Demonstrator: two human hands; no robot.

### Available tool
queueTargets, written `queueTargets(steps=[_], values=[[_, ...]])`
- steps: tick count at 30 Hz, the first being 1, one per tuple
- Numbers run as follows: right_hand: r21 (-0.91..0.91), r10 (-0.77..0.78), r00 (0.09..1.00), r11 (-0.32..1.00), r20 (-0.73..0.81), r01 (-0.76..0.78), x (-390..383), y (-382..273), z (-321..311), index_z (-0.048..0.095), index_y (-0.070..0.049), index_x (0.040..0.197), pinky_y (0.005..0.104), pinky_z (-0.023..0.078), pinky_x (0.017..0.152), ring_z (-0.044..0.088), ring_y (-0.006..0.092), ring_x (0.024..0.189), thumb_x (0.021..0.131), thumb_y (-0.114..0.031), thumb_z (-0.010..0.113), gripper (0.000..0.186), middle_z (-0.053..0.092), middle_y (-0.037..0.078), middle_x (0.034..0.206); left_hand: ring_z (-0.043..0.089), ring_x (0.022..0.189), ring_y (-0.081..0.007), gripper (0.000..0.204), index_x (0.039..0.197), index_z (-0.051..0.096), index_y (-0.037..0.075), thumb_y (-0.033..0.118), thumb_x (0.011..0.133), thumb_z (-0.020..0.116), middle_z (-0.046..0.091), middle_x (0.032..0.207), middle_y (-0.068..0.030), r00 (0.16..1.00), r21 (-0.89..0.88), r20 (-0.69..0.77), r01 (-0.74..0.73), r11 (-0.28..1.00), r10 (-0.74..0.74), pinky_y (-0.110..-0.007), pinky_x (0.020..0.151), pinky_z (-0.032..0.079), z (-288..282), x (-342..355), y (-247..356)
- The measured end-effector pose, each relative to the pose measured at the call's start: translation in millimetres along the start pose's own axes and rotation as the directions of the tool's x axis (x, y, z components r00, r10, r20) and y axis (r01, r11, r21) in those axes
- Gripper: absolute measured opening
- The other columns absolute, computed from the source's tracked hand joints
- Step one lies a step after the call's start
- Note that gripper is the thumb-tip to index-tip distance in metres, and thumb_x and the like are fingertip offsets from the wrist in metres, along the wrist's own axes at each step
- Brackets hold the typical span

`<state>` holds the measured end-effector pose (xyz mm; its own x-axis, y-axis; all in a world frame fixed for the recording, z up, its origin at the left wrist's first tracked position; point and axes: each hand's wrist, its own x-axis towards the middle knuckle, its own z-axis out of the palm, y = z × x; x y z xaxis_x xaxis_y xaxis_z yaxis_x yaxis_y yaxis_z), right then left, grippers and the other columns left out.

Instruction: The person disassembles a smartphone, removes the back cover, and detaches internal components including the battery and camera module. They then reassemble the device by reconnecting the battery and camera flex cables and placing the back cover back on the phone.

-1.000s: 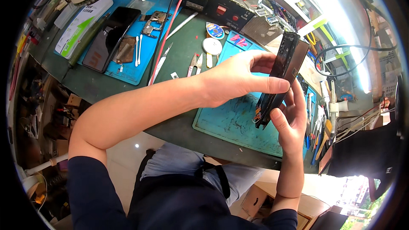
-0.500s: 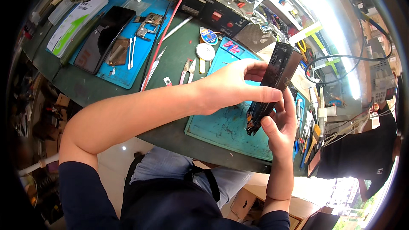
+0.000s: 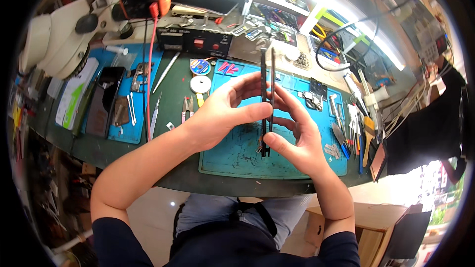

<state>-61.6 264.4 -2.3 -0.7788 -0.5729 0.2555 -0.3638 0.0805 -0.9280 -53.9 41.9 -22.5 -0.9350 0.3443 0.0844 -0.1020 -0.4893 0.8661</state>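
Note:
Over the middle of the blue mat, an opened phone (image 3: 263, 66) stands nearly edge-on, its two thin dark halves parted by a narrow gap at the top. My left hand (image 3: 230, 111) grips it from the left, thumb across the near edge and fingers behind. From the right, my right hand (image 3: 302, 143) closes on it, with the thumb near the lower end and the fingers at the far side. A small coppery piece shows at the phone's bottom end. The faces of both halves are turned out of sight.
Below the hands lies a blue work mat (image 3: 232, 160). Red-handled cutters (image 3: 187, 109), a white spool (image 3: 200, 84) and tweezers (image 3: 155, 113) sit to the left. Another dark phone (image 3: 105, 101) rests farther left. At right are a brush (image 3: 368, 136) and several tools.
The view has swung to the right and levelled. The phone has turned from showing a broad dark side to nearly edge-on, and a gap between its halves is visible. Both hands still grip it.

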Motion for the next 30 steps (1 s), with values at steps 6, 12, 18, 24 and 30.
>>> queueTargets(steps=[6,12,18,24,30], values=[[0.017,-0.049,0.999,0.999,-0.015,0.049,0,9,0,0.043,-0.004,0.163,0.0417,0.056,0.108,0.058,0.0247,0.135,0.093,-0.017,0.084,0.082,0.057,0.015,0.146,0.059,0.135,-0.0213,0.070,0.152,0.049,0.002,0.019,0.095,0.085,0.060,0.145,-0.0105,1.000,-0.055,0.022,0.022,0.998,-0.021,-0.040,0.116,0.047,2,2,3],[-0.049,-0.075,0.997,0.996,-0.027,0.074,0,10,1,0.045,-0.009,0.163,0.0421,0.055,0.107,0.061,0.0287,0.132,0.093,-0.025,0.084,0.082,0.058,0.016,0.145,0.055,0.140,-0.0230,0.074,0.153,0.048,0.001,0.022,0.094,0.087,0.058,0.148,-0.0103,1.000,-0.079,0.002,0.024,0.997,-0.024,-0.043,0.120,0.044,-4,-1,0],[-0.070,-0.077,0.996,0.995,-0.050,0.074,-2,10,1,0.048,-0.007,0.160,0.0425,0.053,0.106,0.062,0.0313,0.128,0.091,-0.029,0.083,0.081,0.060,0.018,0.143,0.054,0.145,-0.0279,0.082,0.156,0.045,0.001,0.031,0.093,0.087,0.058,0.152,-0.0135,1.000,-0.010,0.002,0.031,0.999,-0.031,-0.047,0.122,0.043,-4,0,-1],[-0.172,-0.132,0.990,0.978,-0.054,0.121,-2,11,-2,0.047,-0.008,0.162,0.0422,0.055,0.105,0.064,0.0271,0.128,0.091,-0.023,0.085,0.082,0.059,0.015,0.145,0.048,0.151,-0.0274,0.091,0.161,0.038,-0.002,0.041,0.095,0.084,0.047,0.165,-0.0140,1.000,0.097,0.020,0.016,0.995,-0.018,-0.047,0.127,0.038,-4,1,2],[-0.177,-0.154,0.984,0.975,-0.088,0.136,-2,12,1,0.051,-0.005,0.157,0.0461,0.048,0.112,0.059,0.0380,0.130,0.090,-0.032,0.082,0.078,0.061,0.020,0.139,0.055,0.145,-0.0263,0.086,0.156,0.045,0.001,0.034,0.091,0.089,0.057,0.154,-0.0124,1.000,0.035,-0.015,-0.019,0.999,0.019,-0.046,0.122,0.044,-3,1,-2]])
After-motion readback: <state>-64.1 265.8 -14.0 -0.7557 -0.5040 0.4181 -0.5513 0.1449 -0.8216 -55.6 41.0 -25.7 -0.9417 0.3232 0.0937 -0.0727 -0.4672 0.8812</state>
